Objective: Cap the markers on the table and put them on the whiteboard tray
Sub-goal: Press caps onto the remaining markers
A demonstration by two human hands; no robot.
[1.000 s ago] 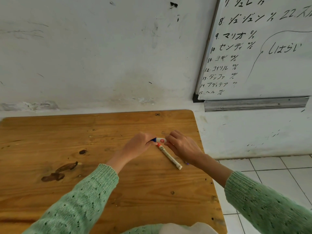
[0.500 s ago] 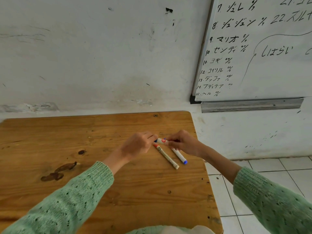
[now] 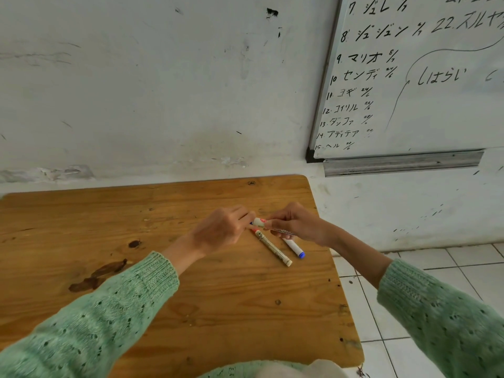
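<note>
A white marker point(image 3: 259, 222) with a red label is held level just above the wooden table point(image 3: 163, 268), between both hands. My right hand point(image 3: 297, 223) grips its body. My left hand point(image 3: 223, 230) pinches its left end, where a bit of blue shows at the fingertips; the cap itself is mostly hidden. A cream marker with a red tip point(image 3: 272, 248) lies diagonally on the table right below them. A white marker with a blue end point(image 3: 294, 246) lies beside it, its upper part hidden under my right hand. The metal whiteboard tray point(image 3: 401, 163) is up on the wall at the right.
The whiteboard point(image 3: 436, 77) with black writing hangs above the tray. The table's right edge point(image 3: 335, 268) drops to a white tiled floor point(image 3: 409, 336). Dark stains point(image 3: 95, 276) mark the wood at the left. The table's far edge meets a white wall point(image 3: 163, 91).
My right hand has lifted off the table, uncovering the blue-ended marker beneath it. Both hands stay joined at the held marker, now slightly higher.
</note>
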